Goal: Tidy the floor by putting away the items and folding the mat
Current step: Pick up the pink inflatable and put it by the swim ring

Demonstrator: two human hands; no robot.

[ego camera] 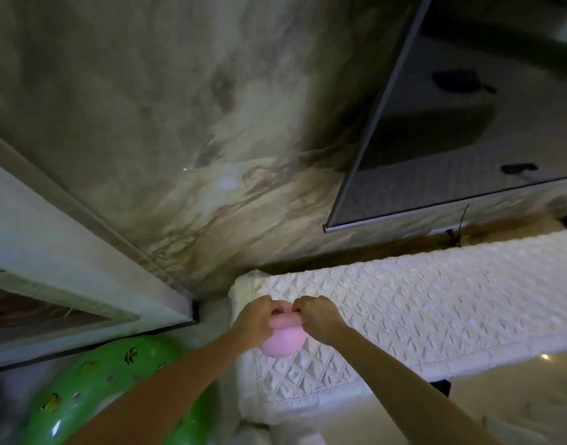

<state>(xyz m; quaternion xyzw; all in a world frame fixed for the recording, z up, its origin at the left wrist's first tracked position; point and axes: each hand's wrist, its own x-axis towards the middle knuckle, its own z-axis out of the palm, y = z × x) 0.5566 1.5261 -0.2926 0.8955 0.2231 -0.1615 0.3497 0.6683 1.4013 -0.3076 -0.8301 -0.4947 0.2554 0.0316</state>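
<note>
Hands (pixel 254 319) (pixel 317 316) pinching pink pouch (pixel 283 343) rim

Both forearms extend forward and upward from the lower edge of the view, bare and converging toward the centre. The left hand (pixel 254 319) and the right hand (pixel 317 316) meet just beside each other, backs facing the camera. Fingers of both hands are curled inward, pinching the top of a pink soft item (pixel 283 343) between them. The fingertips are hidden behind the knuckles. Both wrists are roughly level.
</note>
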